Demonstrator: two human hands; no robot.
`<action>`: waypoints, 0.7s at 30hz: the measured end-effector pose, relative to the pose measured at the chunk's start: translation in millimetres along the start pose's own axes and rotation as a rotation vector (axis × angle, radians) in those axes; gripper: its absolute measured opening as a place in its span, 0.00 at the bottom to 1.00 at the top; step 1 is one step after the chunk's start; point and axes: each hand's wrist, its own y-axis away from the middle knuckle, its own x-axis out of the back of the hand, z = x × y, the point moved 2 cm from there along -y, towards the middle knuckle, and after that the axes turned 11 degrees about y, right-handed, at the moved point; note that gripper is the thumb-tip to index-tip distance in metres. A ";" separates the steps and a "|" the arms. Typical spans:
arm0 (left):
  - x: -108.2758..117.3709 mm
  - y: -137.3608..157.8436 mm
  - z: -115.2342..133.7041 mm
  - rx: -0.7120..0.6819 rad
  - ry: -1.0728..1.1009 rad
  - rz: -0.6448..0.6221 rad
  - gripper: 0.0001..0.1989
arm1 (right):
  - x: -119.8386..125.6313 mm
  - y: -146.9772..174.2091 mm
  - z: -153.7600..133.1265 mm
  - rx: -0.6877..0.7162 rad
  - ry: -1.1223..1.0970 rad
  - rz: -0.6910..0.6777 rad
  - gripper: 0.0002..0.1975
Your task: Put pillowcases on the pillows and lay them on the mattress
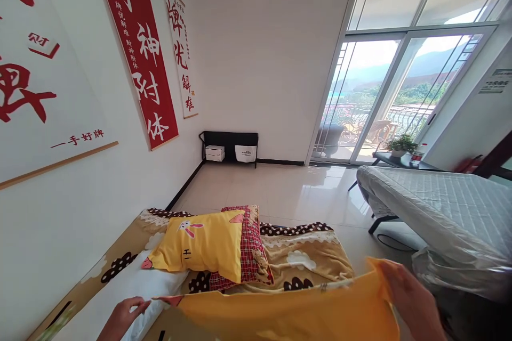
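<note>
A yellow pillowcase point(296, 309) is stretched across the front of my view, its upper edge pulled nearly straight. My left hand point(122, 318) pinches its left corner, which has a reddish patch. The right corner is gripped by my right hand point(414, 295), thumb and fingers closed on the cloth. Beyond it, a stuffed yellow pillow point(216, 237) with a rabbit print leans over a red plaid pillow point(252, 248). A white pillow point(120, 290) lies on the left, near my left hand and partly under the yellow one. The pillowcase's lower part runs out of view.
The bed carries a tan blanket point(316, 248) with polka-dot trim. A plastic-wrapped mattress point(444, 202) on a frame stands at right. A black bench point(229, 141) with a white box point(215, 153) is by the back wall. Scrolls point(140, 58) hang on the left wall; glass doors point(384, 96) are far right.
</note>
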 end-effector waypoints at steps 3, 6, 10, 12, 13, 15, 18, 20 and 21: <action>1.7 2.9 15.2 -0.009 0.178 -0.003 0.37 | -16.6 2.4 11.5 0.062 -0.055 -0.272 0.25; -6.0 3.6 37.1 -0.025 0.238 0.029 0.33 | -28.6 16.1 1.3 0.129 -0.090 -0.355 0.25; -74.7 7.1 79.1 -0.132 0.347 -0.134 0.25 | -58.1 58.9 -50.6 0.349 -0.112 -0.476 0.24; -127.7 13.7 108.4 -0.186 0.424 -0.261 0.29 | -74.6 81.5 -80.6 0.468 -0.083 -0.563 0.25; -153.0 18.2 125.9 -0.232 0.465 -0.322 0.34 | -80.3 90.5 -94.1 0.516 -0.069 -0.607 0.25; -193.0 28.3 165.0 -0.332 0.543 -0.419 0.43 | -84.1 102.0 -116.3 0.589 -0.049 -0.684 0.24; -222.3 41.7 219.7 -0.454 0.602 -0.520 0.43 | -73.9 107.0 -138.1 0.659 -0.013 -0.762 0.21; -231.4 45.9 238.8 -0.489 0.564 -0.553 0.35 | -62.8 106.5 -147.1 0.671 -0.005 -0.772 0.20; -236.1 46.4 240.5 -0.495 0.533 -0.554 0.31 | -57.2 105.9 -150.7 0.670 -0.015 -0.764 0.20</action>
